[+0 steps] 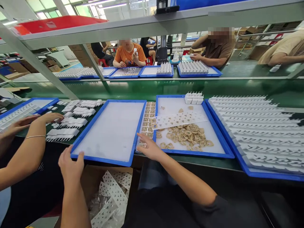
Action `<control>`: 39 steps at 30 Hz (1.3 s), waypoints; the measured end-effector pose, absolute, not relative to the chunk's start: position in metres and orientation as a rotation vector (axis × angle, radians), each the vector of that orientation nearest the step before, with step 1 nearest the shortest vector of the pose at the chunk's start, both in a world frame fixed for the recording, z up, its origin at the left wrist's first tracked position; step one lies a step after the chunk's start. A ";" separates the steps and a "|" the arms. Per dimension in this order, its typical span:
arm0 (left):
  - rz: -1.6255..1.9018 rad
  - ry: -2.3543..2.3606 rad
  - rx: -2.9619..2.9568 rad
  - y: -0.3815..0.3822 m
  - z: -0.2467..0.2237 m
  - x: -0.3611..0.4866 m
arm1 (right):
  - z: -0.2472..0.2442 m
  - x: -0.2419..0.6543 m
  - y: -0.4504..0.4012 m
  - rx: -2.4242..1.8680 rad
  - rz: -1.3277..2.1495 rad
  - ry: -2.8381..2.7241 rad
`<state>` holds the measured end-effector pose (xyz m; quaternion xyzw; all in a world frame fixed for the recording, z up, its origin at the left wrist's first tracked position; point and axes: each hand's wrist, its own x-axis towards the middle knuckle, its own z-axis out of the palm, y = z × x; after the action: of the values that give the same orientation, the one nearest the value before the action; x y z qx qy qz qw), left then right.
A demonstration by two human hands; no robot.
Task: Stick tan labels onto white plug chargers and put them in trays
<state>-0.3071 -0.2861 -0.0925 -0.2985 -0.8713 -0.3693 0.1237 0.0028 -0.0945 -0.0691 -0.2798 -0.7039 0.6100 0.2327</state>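
Observation:
A white tray with a blue rim (109, 129) juts slightly over the front edge of the bench, its white bottom bare. My left hand (71, 163) grips its near left corner, thumb on the front rim and fingers at the left side. At the opposite side, my right hand (150, 148) has its fingers apart, fingertips against or very near the right rim. Beneath that hand lies a white strip holder (147, 118) with rows of tan pieces. Just right, a second blue-rimmed tray (193, 153) holds a pile of tan flat pieces (190, 136) and a perforated white strip (179, 119).
A third tray (268, 174) at right carries rows of white pronged parts (251, 133). At left, a co-worker's hand (51, 117) reaches among white blocks (73, 122). Below the bench, a carton (129, 171) holds perforated strips. A metal shelf beam (133, 30) crosses overhead.

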 end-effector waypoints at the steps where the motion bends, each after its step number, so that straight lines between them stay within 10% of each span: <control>1: -1.058 -2.508 -0.988 -0.282 -0.085 -0.282 | -0.066 0.018 -0.091 -0.735 1.643 -1.945; 14: -1.118 -2.590 -1.842 -0.180 -0.094 -0.117 | -0.075 0.166 -0.064 -0.974 0.599 -2.095; 39: -0.838 -2.703 -1.821 -0.169 -0.083 -0.121 | -0.078 0.166 -0.071 -0.835 0.437 -2.235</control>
<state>-0.1214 -0.1694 -0.0834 -0.5378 -0.7981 -0.2475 -0.1116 0.1661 -0.0708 -0.0783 -0.3223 -0.8630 0.1689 0.3505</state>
